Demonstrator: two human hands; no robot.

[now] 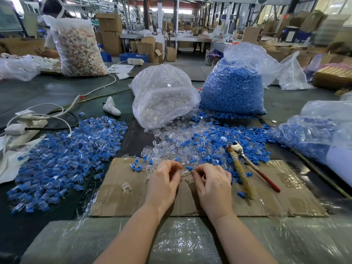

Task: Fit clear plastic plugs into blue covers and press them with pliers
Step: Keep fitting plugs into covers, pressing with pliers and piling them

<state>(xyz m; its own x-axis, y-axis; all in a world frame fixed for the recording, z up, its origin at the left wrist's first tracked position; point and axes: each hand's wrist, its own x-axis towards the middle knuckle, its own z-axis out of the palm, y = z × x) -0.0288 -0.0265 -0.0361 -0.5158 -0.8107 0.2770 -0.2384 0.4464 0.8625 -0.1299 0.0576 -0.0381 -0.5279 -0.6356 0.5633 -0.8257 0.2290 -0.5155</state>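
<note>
My left hand (pixel 164 181) hovers over the cardboard sheet (pixel 122 202) with fingers curled, pinching a clear plastic plug (pixel 184 172) at its fingertips. My right hand (pixel 212 184) pinches a small blue cover (pixel 189 168) between thumb and forefinger, close to the plug. A mixed heap of loose clear plugs and blue covers (pixel 192 143) lies just beyond both hands. Pliers (pixel 242 164) with a taped handle and a red handle lie on the cardboard to the right of my right hand. One clear plug (pixel 126 187) lies alone on the cardboard at left.
A large pile of joined blue-and-clear pieces (pixel 64 159) covers the left. Behind stand a bag of clear plugs (pixel 163 96) and a bag of blue covers (pixel 234 88); another bag of blue parts (pixel 314 134) is at right. White cables and a power strip (pixel 19 126) lie far left. A person (pixel 51 25) sits behind.
</note>
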